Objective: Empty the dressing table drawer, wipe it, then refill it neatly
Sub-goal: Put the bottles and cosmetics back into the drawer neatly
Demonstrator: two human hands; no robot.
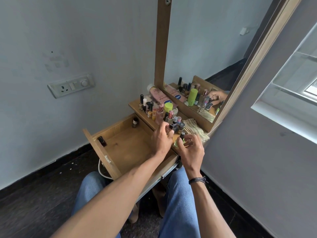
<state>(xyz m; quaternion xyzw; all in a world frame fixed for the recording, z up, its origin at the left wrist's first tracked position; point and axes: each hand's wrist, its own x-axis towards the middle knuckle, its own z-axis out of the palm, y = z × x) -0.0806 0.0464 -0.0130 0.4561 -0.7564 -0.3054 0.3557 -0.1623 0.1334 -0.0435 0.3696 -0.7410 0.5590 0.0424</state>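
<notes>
The wooden drawer (123, 148) is pulled open and holds two small dark bottles, one in its front left corner (102, 141) and one at the back (135, 122). Several cosmetic bottles (161, 112) crowd the dressing table top (137, 109). My left hand (161, 140) reaches over the drawer's right side, its fingers curled round a small bottle (171, 127) at the edge of the top. My right hand (190, 150) pinches a small green bottle with a dark cap (181, 137). A striped cloth (193, 128) lies behind my right hand.
A wood-framed mirror (197, 66) stands behind the table and reflects the bottles. A pink lotion bottle (159, 97) lies on the top beside a green cylinder (168, 107). A wall socket plate (71, 85) is at the left. My knees in jeans (178, 203) sit below the drawer.
</notes>
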